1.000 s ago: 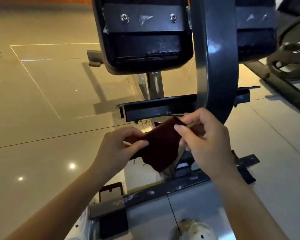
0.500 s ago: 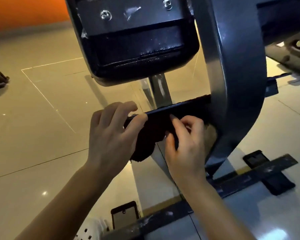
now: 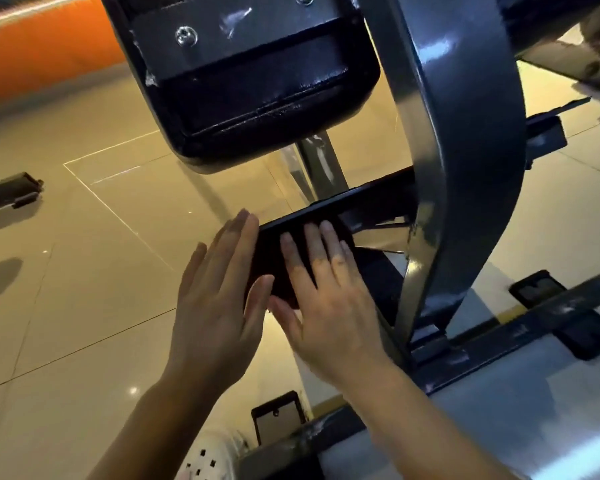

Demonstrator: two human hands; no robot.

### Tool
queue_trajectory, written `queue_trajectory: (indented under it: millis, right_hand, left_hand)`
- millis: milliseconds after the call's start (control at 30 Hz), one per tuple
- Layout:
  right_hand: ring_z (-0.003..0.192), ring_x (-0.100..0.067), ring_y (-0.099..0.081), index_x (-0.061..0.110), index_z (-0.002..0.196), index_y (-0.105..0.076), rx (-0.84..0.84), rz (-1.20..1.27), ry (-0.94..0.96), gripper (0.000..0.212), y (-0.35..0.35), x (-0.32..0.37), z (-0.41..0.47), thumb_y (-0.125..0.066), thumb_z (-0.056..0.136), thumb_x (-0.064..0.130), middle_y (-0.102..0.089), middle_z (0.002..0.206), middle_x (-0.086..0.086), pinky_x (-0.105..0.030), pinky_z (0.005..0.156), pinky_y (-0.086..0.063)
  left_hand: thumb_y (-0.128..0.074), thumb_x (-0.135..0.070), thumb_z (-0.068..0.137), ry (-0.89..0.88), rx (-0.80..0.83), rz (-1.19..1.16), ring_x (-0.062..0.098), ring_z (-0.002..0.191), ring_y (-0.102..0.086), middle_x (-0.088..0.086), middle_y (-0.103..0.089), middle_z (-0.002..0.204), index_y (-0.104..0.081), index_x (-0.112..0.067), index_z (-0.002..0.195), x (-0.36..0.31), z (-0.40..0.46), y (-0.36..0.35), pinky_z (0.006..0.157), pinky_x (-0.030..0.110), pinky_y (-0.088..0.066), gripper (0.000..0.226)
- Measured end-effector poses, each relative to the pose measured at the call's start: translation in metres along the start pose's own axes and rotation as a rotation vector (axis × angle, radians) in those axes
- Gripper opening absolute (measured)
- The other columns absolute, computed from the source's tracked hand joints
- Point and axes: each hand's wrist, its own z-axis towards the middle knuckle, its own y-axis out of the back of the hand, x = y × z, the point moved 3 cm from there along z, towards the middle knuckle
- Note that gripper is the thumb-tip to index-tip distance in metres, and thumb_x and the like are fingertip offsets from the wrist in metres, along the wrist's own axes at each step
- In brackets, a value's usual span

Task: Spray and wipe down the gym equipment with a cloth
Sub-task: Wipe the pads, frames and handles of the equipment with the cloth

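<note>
A dark maroon cloth [image 3: 274,263] lies folded on the black crossbar [image 3: 371,199] of a gym machine, between my two hands. My right hand [image 3: 326,299] presses flat on the cloth with straight fingers. My left hand [image 3: 219,289] is flat beside it, fingers straight, its thumb touching the cloth's left edge. Above hangs the underside of a black padded seat [image 3: 243,77] with a metal bracket and screws. The grey curved frame post [image 3: 465,168] rises to the right of my hands. No spray bottle is in view.
The machine's base rail [image 3: 520,327] with black rubber feet crosses the glossy tiled floor [image 3: 66,271]. A white perforated shoe [image 3: 208,459] shows at the bottom. Another black machine part [image 3: 7,194] lies at the left. An orange wall [image 3: 42,50] is at the upper left.
My hands have gone from pinching the cloth in the air to laying it on the crossbar and pressing it flat with straight fingers. The camera has moved closer to the machine.
</note>
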Motion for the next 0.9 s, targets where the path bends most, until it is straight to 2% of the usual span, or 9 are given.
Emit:
queue_trajectory:
  millis: [67,133,200,300,467,567,700,800,900]
  right_hand:
    - [0.148,-0.026,-0.008,0.014,0.153,-0.019,-0.002,-0.008,-0.120,0.072,0.007,-0.021,0.005,-0.021,0.098,0.061,-0.023,0.158,-0.015,-0.041,0.116,-0.014]
    - [0.145,-0.022,-0.003,0.014,0.153,-0.016,0.017,-0.014,-0.252,0.078,0.015,-0.036,0.010,-0.017,0.095,0.065,-0.017,0.160,-0.013,-0.040,0.107,-0.014]
    - [0.147,-0.023,0.001,0.014,0.154,-0.011,0.044,0.014,-0.328,0.083,0.018,-0.036,0.015,-0.013,0.092,0.068,-0.010,0.161,-0.013,-0.038,0.107,-0.013]
    - [0.147,-0.035,-0.014,0.005,0.152,-0.016,-0.009,0.002,-0.373,0.086,0.010,-0.019,0.017,-0.017,0.093,0.068,-0.018,0.159,-0.020,-0.042,0.114,-0.017]
    - [0.146,-0.037,-0.017,0.001,0.148,-0.028,-0.095,0.024,-0.043,0.062,-0.013,0.023,-0.001,-0.044,0.100,0.037,-0.031,0.153,-0.022,-0.047,0.118,-0.024]
    - [0.145,-0.033,-0.025,0.005,0.146,-0.036,-0.104,0.055,0.055,0.058,-0.009,0.021,-0.002,-0.043,0.099,0.038,-0.040,0.150,-0.019,-0.045,0.116,-0.029]
    - [0.146,-0.029,-0.023,0.007,0.149,-0.029,-0.096,0.033,-0.123,0.066,0.004,-0.018,0.007,-0.034,0.099,0.050,-0.035,0.153,-0.015,-0.042,0.117,-0.023]
    - [0.145,-0.030,-0.024,0.008,0.150,-0.026,-0.151,0.004,-0.282,0.072,0.006,-0.043,0.012,-0.034,0.096,0.056,-0.032,0.154,-0.016,-0.047,0.109,-0.033]
    - [0.145,-0.030,-0.014,0.006,0.151,-0.019,-0.223,0.021,-0.260,0.070,-0.005,-0.041,0.012,-0.039,0.098,0.048,-0.025,0.157,-0.017,-0.035,0.116,-0.013]
  left_hand:
    - [-0.024,-0.044,0.103,0.015,0.030,-0.023,-0.008,0.144,0.000,-0.016,-0.008,0.156,-0.004,-0.030,0.154,0.001,-0.001,-0.002,0.118,0.020,-0.003,0.057]
    - [-0.019,-0.049,0.102,0.018,0.046,-0.047,-0.009,0.144,0.002,-0.026,0.001,0.156,0.000,-0.037,0.153,0.002,0.000,-0.002,0.118,0.017,0.001,0.055]
    - [-0.016,-0.053,0.102,0.000,0.045,-0.097,-0.007,0.145,0.001,-0.034,0.007,0.154,0.004,-0.044,0.151,0.001,-0.001,-0.004,0.118,0.017,0.001,0.054]
    - [-0.014,-0.055,0.101,0.013,0.030,-0.206,-0.006,0.145,-0.003,-0.038,0.002,0.152,0.000,-0.047,0.150,0.001,-0.001,-0.007,0.118,0.020,-0.005,0.051]
    - [-0.018,-0.038,0.104,0.061,-0.076,-0.329,-0.005,0.142,-0.024,-0.025,-0.030,0.146,-0.031,-0.029,0.145,0.004,0.005,-0.002,0.118,0.018,-0.009,0.044]
    - [-0.018,-0.039,0.105,0.065,-0.103,-0.344,-0.004,0.141,-0.027,-0.021,-0.035,0.145,-0.033,-0.025,0.145,0.004,0.005,-0.002,0.119,0.020,-0.010,0.045]
    - [-0.015,-0.048,0.104,0.041,-0.066,-0.336,0.003,0.145,-0.023,-0.011,-0.030,0.153,-0.025,-0.020,0.149,0.008,0.000,-0.006,0.121,0.032,-0.011,0.054]
    - [-0.015,-0.048,0.104,0.012,-0.050,-0.304,0.005,0.147,-0.017,-0.012,-0.021,0.157,-0.018,-0.020,0.151,0.008,0.000,-0.009,0.121,0.033,-0.008,0.055]
    - [-0.018,-0.047,0.104,-0.015,-0.067,-0.283,0.008,0.148,-0.015,-0.011,-0.017,0.158,-0.015,-0.019,0.151,0.006,0.000,-0.012,0.122,0.029,-0.006,0.055]
